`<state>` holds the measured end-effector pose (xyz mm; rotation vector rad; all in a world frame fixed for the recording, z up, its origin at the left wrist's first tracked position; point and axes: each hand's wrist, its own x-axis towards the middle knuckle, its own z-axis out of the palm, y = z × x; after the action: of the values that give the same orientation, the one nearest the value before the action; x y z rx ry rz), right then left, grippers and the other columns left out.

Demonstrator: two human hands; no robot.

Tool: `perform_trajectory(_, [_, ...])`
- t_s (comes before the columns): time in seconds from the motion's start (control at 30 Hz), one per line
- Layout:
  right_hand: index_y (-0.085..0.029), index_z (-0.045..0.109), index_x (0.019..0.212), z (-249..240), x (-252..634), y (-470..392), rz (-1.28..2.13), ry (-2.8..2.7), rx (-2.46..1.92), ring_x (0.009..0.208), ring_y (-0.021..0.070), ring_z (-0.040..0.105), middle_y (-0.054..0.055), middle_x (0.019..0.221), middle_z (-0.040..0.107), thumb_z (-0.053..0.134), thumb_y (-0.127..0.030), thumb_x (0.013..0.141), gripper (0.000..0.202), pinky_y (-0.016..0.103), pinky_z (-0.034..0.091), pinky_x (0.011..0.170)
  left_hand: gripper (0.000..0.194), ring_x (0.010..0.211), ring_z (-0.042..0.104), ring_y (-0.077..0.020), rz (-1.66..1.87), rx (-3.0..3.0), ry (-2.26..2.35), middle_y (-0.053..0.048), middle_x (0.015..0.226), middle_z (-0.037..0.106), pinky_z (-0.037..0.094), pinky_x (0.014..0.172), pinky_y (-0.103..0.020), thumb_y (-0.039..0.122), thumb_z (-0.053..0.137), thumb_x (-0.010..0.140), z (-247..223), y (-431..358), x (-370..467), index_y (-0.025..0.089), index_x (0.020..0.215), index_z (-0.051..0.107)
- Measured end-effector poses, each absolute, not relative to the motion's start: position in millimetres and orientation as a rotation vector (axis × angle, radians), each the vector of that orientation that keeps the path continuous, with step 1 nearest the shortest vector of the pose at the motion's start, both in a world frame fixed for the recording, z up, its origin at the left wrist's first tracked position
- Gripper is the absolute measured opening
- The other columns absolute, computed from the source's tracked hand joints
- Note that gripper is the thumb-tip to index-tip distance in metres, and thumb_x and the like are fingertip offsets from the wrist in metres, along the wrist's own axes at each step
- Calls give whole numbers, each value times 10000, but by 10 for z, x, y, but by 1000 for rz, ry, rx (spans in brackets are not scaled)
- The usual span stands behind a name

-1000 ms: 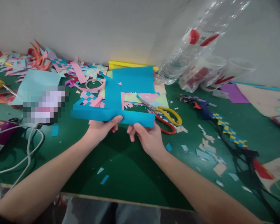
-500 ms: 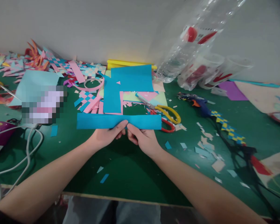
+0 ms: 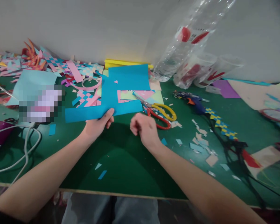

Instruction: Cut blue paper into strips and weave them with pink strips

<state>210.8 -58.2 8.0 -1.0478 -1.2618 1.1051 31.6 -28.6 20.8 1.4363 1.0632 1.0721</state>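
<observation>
My left hand (image 3: pixel 95 127) pinches a long blue paper strip (image 3: pixel 86 113) between thumb and fingers, a little right of the strip's middle. The strip is held above the table, its right end tilted slightly up. My right hand (image 3: pixel 146 127) is apart from the strip, its fingers curled in with nothing visible in them. Just beyond that hand lie scissors (image 3: pixel 149 105) with one yellow and one red handle loop. Behind the strip rests a larger blue paper sheet (image 3: pixel 130 77), with a corner cut away, on pink and pale green paper.
Paper scraps and woven pieces (image 3: pixel 84 67) pile along the wall. At left are a blurred phone (image 3: pixel 43 104), a white cable (image 3: pixel 26 149) and a purple power strip (image 3: pixel 1 137). A tilted plastic bottle (image 3: pixel 177 53), cups (image 3: pixel 221 70) and a blue glue gun (image 3: pixel 196 104) are at right.
My right hand has let go of the strip and drawn slightly right and down. My left hand has moved left with the strip, which now tilts up to the right.
</observation>
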Motion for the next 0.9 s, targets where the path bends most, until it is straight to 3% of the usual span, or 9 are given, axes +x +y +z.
perform_trajectory(0.13, [-218, 517, 590, 89, 1986, -684, 1187, -1426, -1041, 432, 97, 458, -46, 478, 463, 544, -611, 883, 491, 278, 379, 470, 499, 452, 481, -97, 849, 1539, 933, 21, 464, 494, 429, 527, -237, 534, 567, 889, 225, -376, 427, 190, 529, 537])
perform_trajectory(0.27, [-221, 432, 548, 65, 1955, -691, 1263, -1333, -1022, 399, 75, 397, -65, 476, 378, 510, -633, 895, 545, 265, 317, 427, 624, 388, 405, -84, 798, 1466, 1020, 24, 402, 405, 350, 446, -238, 610, 538, 886, 218, -403, 452, 195, 429, 447])
perform_trajectory(0.47, [-222, 350, 530, 35, 1988, -660, 1314, -1259, -1060, 393, 59, 314, -78, 488, 286, 504, -690, 868, 598, 257, 254, 410, 666, 357, 384, -73, 992, 1397, 1118, 25, 370, 364, 292, 402, -244, 596, 576, 886, 188, -320, 365, 196, 385, 395])
perform_trajectory(0.77, [-234, 331, 525, -3, 2057, -614, 1261, -1218, -1077, 387, 77, 317, -67, 464, 288, 491, -680, 883, 594, 272, 252, 408, 647, 331, 338, -61, 1347, 1160, 1241, 57, 334, 299, 262, 393, -266, 598, 660, 837, 238, -77, 165, 207, 410, 370])
perform_trajectory(0.9, [-243, 341, 538, -11, 2115, -545, 1169, -1099, -1025, 384, 82, 294, -73, 468, 270, 513, -667, 877, 570, 284, 257, 413, 626, 382, 331, -63, 1598, 1028, 1288, 52, 382, 362, 226, 424, -287, 633, 654, 828, 235, 42, 6, 214, 442, 396])
